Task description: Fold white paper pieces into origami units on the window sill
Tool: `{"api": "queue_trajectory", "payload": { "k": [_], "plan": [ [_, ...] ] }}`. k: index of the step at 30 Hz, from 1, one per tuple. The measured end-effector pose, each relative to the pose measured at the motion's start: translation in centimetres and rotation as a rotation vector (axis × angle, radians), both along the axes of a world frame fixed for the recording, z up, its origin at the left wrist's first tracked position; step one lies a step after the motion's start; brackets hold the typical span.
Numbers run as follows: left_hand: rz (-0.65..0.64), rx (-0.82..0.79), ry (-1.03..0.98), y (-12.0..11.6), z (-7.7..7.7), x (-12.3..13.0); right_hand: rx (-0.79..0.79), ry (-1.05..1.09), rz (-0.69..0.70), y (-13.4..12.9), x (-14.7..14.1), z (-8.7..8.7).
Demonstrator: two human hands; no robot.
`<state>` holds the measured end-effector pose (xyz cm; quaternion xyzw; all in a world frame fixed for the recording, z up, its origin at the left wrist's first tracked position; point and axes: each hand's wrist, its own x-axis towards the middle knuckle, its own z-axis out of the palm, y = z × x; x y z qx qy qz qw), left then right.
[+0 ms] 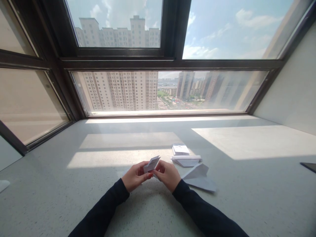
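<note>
Both my hands meet near the middle of the view, above a pale speckled sill (153, 210). Between them is a small piece of folded white paper (151, 164), tilted, with its pointed end up to the right. My left hand (135, 176) grips its left side between thumb and fingers. My right hand (168, 173) pinches its lower right edge. Just right of my right hand lies a larger folded paper with a winged shape (200, 178). Behind that are a long folded paper (187, 160) and a small square folded paper (180, 149).
A dark-framed window (172, 65) rises behind the sill, with tall buildings outside. At the far right edge lies a dark flat object (309, 167). A white object (3, 185) is partly visible at the left edge. Sunlight patches cross the sill.
</note>
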<state>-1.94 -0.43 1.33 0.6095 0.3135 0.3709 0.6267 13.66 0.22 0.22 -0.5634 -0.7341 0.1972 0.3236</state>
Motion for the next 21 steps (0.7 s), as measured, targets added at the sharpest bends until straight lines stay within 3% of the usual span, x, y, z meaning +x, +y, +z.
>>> {"api": "queue_trajectory", "payload": {
  "k": [5,9,13,16,18,21],
  "plan": [
    [0.078,-0.108,-0.012,0.3,-0.2,-0.2,-0.024,0.130,0.068,0.0,-0.1,-0.1],
    [0.210,-0.143,-0.054,0.7,-0.5,-0.6,0.115,0.321,0.042,-0.1,0.0,0.3],
    [0.191,-0.144,-0.058,0.8,-0.4,-0.6,0.154,0.287,0.109,-0.2,0.0,0.3],
    [0.144,-0.046,0.043,0.5,-0.2,-0.5,0.140,0.233,0.140,-0.1,0.0,0.1],
    [0.133,0.080,0.188,0.4,0.0,-0.5,0.216,0.199,0.124,-0.2,0.0,0.1],
    [0.256,0.190,0.323,0.7,0.2,-1.1,0.356,0.225,0.073,-0.4,0.0,0.3]
  ]
}}
